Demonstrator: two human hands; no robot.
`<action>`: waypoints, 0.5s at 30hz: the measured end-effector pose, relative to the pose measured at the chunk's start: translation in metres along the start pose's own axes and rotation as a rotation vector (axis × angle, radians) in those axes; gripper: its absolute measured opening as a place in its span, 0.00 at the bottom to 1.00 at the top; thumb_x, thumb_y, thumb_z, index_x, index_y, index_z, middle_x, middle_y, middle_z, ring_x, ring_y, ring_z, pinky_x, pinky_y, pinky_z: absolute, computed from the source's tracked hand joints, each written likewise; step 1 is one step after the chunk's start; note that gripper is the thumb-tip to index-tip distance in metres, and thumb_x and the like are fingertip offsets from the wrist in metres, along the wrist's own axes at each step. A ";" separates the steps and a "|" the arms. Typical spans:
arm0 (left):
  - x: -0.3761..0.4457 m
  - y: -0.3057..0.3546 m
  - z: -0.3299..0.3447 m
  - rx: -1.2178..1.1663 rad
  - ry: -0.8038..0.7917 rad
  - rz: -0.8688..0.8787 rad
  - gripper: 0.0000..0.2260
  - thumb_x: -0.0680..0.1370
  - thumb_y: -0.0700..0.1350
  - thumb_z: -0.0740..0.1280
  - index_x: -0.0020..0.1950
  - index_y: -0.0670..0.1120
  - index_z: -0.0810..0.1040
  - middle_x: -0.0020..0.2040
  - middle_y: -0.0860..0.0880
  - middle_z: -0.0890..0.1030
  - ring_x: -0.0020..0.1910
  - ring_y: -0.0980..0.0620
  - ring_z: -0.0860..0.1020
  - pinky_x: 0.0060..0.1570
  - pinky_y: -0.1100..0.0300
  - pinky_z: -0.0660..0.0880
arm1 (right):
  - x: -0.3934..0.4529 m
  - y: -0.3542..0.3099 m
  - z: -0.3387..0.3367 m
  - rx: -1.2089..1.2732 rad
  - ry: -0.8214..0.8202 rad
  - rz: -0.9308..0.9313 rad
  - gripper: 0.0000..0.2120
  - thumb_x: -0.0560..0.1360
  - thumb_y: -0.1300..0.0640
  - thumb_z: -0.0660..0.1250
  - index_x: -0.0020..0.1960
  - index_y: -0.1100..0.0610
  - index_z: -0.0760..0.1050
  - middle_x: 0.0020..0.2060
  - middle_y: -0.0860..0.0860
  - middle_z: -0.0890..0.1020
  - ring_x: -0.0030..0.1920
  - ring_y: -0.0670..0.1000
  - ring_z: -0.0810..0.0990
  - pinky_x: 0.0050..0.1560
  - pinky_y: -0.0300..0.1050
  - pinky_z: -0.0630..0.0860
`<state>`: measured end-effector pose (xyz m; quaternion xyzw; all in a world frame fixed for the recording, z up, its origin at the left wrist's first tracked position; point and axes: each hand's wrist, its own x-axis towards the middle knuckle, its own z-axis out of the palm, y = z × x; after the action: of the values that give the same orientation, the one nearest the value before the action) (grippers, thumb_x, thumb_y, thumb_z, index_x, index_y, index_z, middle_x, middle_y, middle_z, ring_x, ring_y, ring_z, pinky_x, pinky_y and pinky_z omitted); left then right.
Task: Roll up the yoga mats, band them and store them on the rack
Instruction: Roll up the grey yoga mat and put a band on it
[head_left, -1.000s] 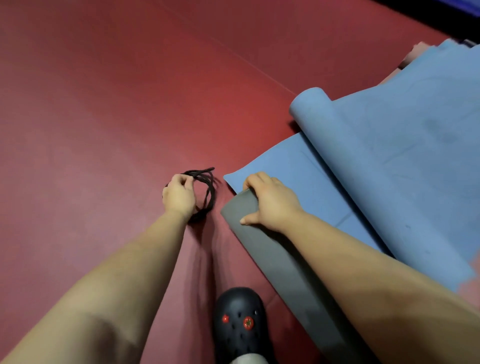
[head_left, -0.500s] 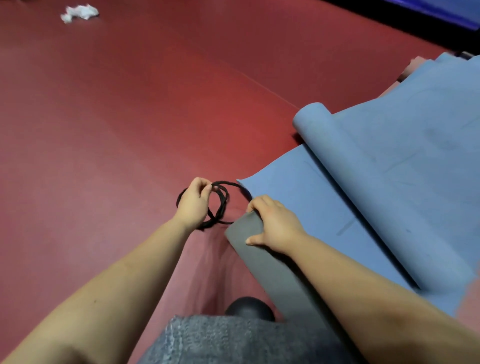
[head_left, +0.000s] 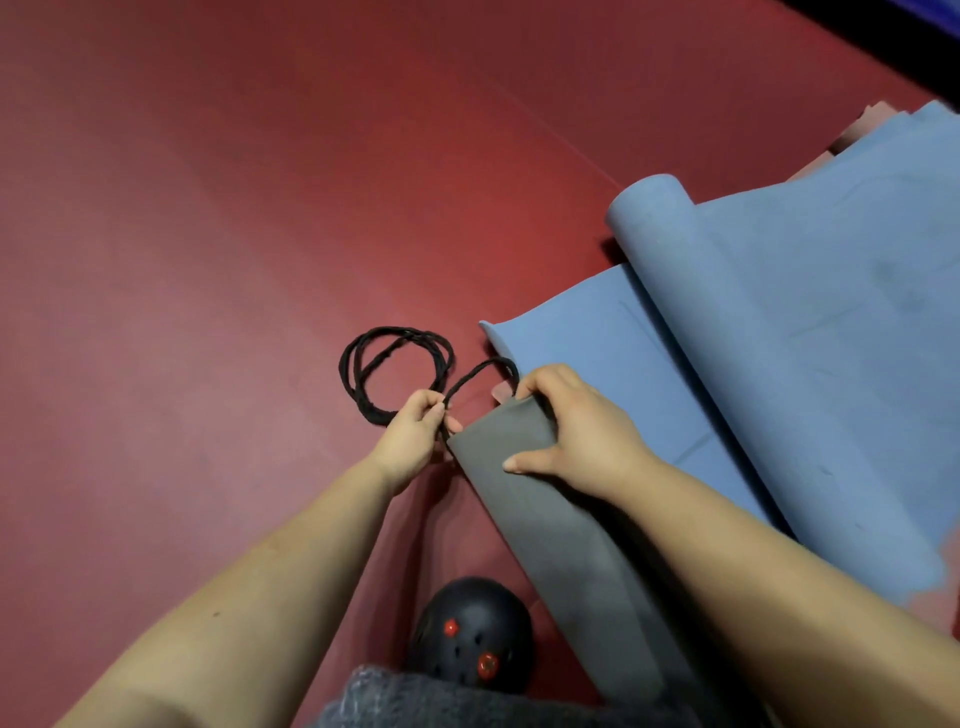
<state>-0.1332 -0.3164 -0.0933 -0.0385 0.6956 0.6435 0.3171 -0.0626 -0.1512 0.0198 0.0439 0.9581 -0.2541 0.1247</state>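
Red floor (head_left: 208, 260); left grip (head_left: 415, 431) pinches bands (head_left: 395, 364) beside grey mat (head_left: 545, 519).

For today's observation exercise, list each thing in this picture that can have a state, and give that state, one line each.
grey mat: rolled up, not yet banded, gripped at its end.
black bands: a loose bunch on the floor, one strand pulled towards the grey roll.
blue mat: partly rolled, the rest flat.
left hand: pinches the bands.
right hand: grips the grey mat.
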 end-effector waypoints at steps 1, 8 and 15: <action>-0.002 -0.001 -0.001 -0.019 0.006 -0.022 0.07 0.84 0.40 0.50 0.48 0.44 0.65 0.36 0.48 0.74 0.24 0.60 0.73 0.25 0.66 0.71 | 0.003 -0.001 0.003 0.002 -0.016 0.004 0.26 0.61 0.46 0.78 0.52 0.45 0.67 0.53 0.40 0.69 0.53 0.46 0.70 0.46 0.43 0.67; -0.001 -0.023 -0.011 0.122 0.079 -0.173 0.12 0.83 0.40 0.53 0.40 0.47 0.65 0.32 0.50 0.71 0.26 0.56 0.67 0.24 0.66 0.65 | 0.027 -0.001 0.047 0.006 -0.119 0.028 0.27 0.61 0.48 0.79 0.53 0.48 0.67 0.54 0.43 0.71 0.54 0.48 0.71 0.47 0.43 0.67; -0.007 -0.020 -0.028 -0.139 0.127 -0.215 0.08 0.78 0.36 0.60 0.40 0.44 0.72 0.30 0.49 0.72 0.21 0.61 0.69 0.22 0.71 0.65 | 0.042 0.003 0.063 -0.002 -0.163 0.060 0.28 0.62 0.49 0.79 0.55 0.49 0.67 0.56 0.44 0.71 0.55 0.50 0.72 0.49 0.44 0.69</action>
<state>-0.1293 -0.3484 -0.1085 -0.1752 0.6597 0.6489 0.3362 -0.0886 -0.1790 -0.0457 0.0515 0.9433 -0.2522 0.2096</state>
